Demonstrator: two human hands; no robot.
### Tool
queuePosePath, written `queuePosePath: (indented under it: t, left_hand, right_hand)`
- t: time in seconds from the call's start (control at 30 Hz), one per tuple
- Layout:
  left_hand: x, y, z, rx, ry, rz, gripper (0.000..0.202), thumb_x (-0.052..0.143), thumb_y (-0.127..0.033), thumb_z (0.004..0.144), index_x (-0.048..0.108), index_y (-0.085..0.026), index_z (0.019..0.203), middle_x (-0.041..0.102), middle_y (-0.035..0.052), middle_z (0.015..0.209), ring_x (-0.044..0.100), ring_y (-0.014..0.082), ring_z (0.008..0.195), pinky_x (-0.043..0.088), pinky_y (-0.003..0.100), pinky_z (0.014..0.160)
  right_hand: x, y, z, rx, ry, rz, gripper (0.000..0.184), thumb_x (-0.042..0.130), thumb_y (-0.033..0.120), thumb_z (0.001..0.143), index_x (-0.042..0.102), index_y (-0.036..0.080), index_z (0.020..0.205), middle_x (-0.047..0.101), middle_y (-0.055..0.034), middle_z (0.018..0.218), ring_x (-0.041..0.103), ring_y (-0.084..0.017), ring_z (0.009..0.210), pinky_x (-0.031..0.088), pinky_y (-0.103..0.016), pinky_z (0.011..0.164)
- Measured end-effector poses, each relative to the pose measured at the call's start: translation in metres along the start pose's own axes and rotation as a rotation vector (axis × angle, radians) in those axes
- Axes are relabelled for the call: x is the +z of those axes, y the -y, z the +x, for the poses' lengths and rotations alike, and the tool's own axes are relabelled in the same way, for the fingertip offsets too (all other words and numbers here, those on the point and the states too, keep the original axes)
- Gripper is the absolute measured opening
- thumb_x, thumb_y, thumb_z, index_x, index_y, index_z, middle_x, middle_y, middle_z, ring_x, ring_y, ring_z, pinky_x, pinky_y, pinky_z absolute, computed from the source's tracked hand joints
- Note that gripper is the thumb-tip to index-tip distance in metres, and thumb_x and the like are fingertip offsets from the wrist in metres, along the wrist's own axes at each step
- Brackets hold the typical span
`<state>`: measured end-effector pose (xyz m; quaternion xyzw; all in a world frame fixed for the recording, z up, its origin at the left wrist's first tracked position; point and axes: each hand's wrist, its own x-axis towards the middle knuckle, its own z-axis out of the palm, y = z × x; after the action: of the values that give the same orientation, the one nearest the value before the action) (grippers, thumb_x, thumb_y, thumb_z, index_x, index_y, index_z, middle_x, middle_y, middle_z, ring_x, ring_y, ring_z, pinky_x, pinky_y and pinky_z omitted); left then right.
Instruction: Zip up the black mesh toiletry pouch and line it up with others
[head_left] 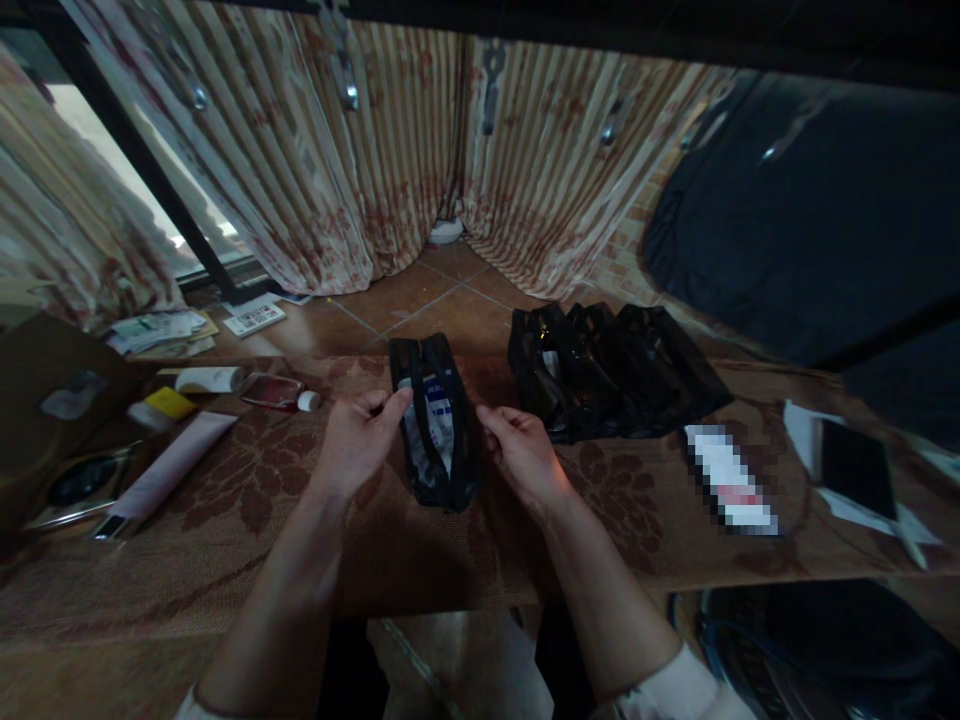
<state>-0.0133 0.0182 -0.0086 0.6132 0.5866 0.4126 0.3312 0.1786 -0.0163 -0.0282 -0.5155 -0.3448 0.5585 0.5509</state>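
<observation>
A small black zip pouch [463, 480] stands in front of me on the cloth-covered table. Its top gapes along the zip, and packets [439, 405] in white, blue and clear wrap show inside. My left hand [364, 440] pinches the pouch's left edge between thumb and fingers. At the right side of the pouch is my right hand [521, 450], its fingers curled and thumb pressed to the forefinger; the fingertips are at or close to the pouch's side. What lies in that pinch is too small to make out.
Several similar black pouches [637, 370] lie in a row on the right, beside a blurred-out phone-shaped item [731, 480] and a dark flat device [855, 468] on papers. Leftward are a pink tube [176, 465], a small red bottle [274, 392] and a cardboard box [67, 400]. Curtains [405, 150] hang behind.
</observation>
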Motion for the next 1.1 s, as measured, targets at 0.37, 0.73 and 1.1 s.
queuePosePath:
  t: [0.37, 0.73, 1.1]
  left_hand:
    - [0.0, 0.001, 0.0, -0.013, 0.018, -0.006, 0.043, 0.056, -0.045, 0.083, 0.041, -0.019, 0.052, 0.032, -0.0051, 0.051, 0.029, 0.008, 0.049, 0.022, 0.024, 0.047]
    - [-0.001, -0.003, -0.001, 0.001, 0.014, -0.012, 0.046, 0.057, -0.044, 0.083, 0.037, -0.019, 0.05, 0.029, -0.0056, 0.051, 0.027, 0.0076, 0.049, 0.02, 0.024, 0.047]
    - [0.0, 0.001, 0.0, 0.004, 0.018, 0.001, 0.046, 0.056, -0.048, 0.084, 0.042, -0.018, 0.052, 0.032, -0.0051, 0.052, 0.03, 0.0082, 0.049, 0.022, 0.024, 0.047]
  right_hand:
    - [0.001, 0.0, 0.0, -0.012, -0.003, -0.025, 0.045, 0.075, 0.054, 0.067, 0.049, 0.02, 0.052, 0.044, 0.0067, 0.045, 0.037, -0.006, 0.042, 0.024, -0.021, 0.04]
    - [0.001, -0.003, 0.001, -0.015, -0.002, -0.031, 0.044, 0.074, 0.053, 0.068, 0.049, 0.02, 0.054, 0.044, 0.0073, 0.045, 0.037, -0.006, 0.043, 0.024, -0.021, 0.042]
    - [-0.009, -0.011, 0.003, -0.038, 0.044, -0.116, 0.044, 0.069, 0.053, 0.074, 0.046, 0.021, 0.055, 0.043, 0.0072, 0.048, 0.036, -0.008, 0.045, 0.028, -0.023, 0.046]
